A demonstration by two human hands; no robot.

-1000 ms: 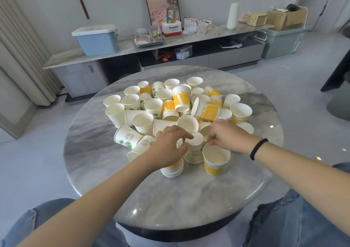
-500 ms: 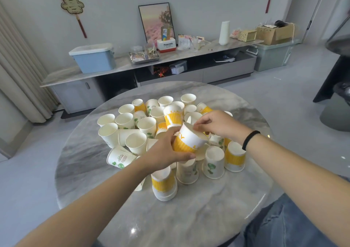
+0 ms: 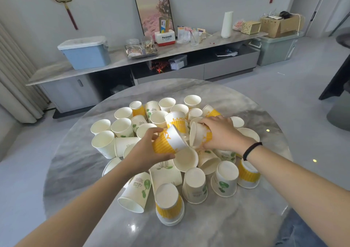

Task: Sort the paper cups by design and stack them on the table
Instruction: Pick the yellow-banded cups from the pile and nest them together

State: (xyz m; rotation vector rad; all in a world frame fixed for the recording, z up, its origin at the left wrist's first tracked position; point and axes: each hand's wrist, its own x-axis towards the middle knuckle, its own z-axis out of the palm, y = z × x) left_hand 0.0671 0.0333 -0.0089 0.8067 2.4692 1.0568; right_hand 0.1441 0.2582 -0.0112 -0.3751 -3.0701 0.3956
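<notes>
Several paper cups lie jumbled on a round grey marble table [image 3: 79, 163]: some have yellow bands, others green leaf prints. My left hand [image 3: 145, 150] grips a yellow-banded cup [image 3: 168, 140], tilted with its mouth toward the lower right. My right hand [image 3: 221, 131] is closed on another yellow-banded cup [image 3: 198, 136] lying on its side, mouth facing left. A short upside-down stack of yellow-banded cups [image 3: 169, 205] stands near the front. Green-leaf cups [image 3: 224, 180] stand upside down beside it, and one leaf cup [image 3: 137, 191] lies tipped over.
A long low cabinet [image 3: 170, 57] runs along the back wall with a blue bin [image 3: 85, 52], a tray, boxes and a framed picture. Grey floor surrounds the table. A dark chair [image 3: 339, 76] is at the right. My knee shows at the lower right.
My left hand lifted a yellow-banded cup out of the pile. My right hand moved up and back and took hold of a second yellow-banded cup. The camera view tilted upward.
</notes>
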